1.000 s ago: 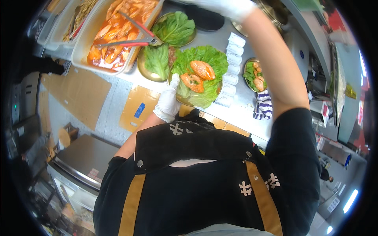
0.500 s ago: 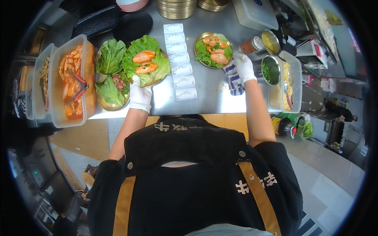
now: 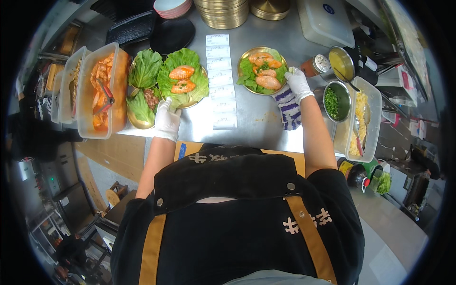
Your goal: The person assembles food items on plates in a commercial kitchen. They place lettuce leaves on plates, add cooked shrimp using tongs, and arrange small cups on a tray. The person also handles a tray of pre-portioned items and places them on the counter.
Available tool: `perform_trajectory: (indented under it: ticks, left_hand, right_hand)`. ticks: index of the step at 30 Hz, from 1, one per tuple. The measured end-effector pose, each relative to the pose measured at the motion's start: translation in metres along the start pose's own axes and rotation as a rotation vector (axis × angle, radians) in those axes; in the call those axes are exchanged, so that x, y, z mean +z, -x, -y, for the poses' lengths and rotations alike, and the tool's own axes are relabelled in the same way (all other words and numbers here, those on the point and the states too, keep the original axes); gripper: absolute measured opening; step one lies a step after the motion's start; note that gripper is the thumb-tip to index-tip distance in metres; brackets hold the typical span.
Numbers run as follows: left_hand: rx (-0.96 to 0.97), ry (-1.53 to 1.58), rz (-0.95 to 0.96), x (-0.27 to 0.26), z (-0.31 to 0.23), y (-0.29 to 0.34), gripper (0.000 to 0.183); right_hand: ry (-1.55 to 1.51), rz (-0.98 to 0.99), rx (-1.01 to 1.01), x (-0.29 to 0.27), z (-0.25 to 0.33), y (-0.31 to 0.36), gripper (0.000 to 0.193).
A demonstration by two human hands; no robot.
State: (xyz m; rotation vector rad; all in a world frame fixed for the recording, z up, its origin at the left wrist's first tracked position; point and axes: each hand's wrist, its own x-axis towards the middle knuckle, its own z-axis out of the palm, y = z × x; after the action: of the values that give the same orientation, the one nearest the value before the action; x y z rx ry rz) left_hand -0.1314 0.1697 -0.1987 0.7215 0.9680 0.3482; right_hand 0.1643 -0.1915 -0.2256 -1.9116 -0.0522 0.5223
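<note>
My left hand (image 3: pixel 167 121), in a white glove, pinches the near rim of a brass-coloured plate (image 3: pixel 194 102), thumb on top, fingers hidden below. Two pieces of orange marinated meat (image 3: pixel 182 72) lie there on lettuce leaves (image 3: pixel 172 90). My right hand (image 3: pixel 299 85), also gloved, grips the right rim of a second brass-coloured plate (image 3: pixel 241 78). This plate bears several orange meat pieces (image 3: pixel 268 82) and chopped greens on leaves. Below the right wrist a purple-and-white striped knit glove (image 3: pixel 288 110) lies on the counter.
A strip of paper slips (image 3: pixel 221 92) runs between the plates. Leftward are another leaf-covered plate (image 3: pixel 137 122) and a tub of orange meat with tongs (image 3: pixel 121 102). Rightward stand a shaker (image 3: pixel 315 65), a bowl of chopped green onion (image 3: pixel 331 102) and a tub of yellow shreds (image 3: pixel 373 102). Brass plates (image 3: pixel 223 16) are stacked behind.
The whole view has shifted a little. My right hand has moved from beside the right plate onto its rim. My left hand stays at the left plate.
</note>
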Motion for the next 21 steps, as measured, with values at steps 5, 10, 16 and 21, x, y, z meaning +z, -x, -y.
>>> perform_trajectory:
  ticks: [5, 10, 16, 21]
  left_hand:
    - [0.29, -0.422, 0.0, -0.007, 0.01, 0.066, 0.05]
    - [0.507, -0.379, 0.339, 0.007, 0.017, 0.095, 0.054]
    - [0.278, -0.817, 0.527, 0.039, 0.051, 0.088, 0.048]
    - [0.497, -0.982, 0.599, 0.046, 0.064, 0.068, 0.046]
  right_hand:
    - [-0.124, 0.007, 0.009, 0.0, 0.029, 0.038, 0.013]
    - [-0.382, -0.018, -0.059, -0.011, 0.1, 0.089, 0.01]
    - [-0.545, 0.005, -0.327, -0.08, 0.239, 0.09, 0.007]
    - [-0.294, -0.157, -0.139, -0.156, 0.355, 0.031, 0.012]
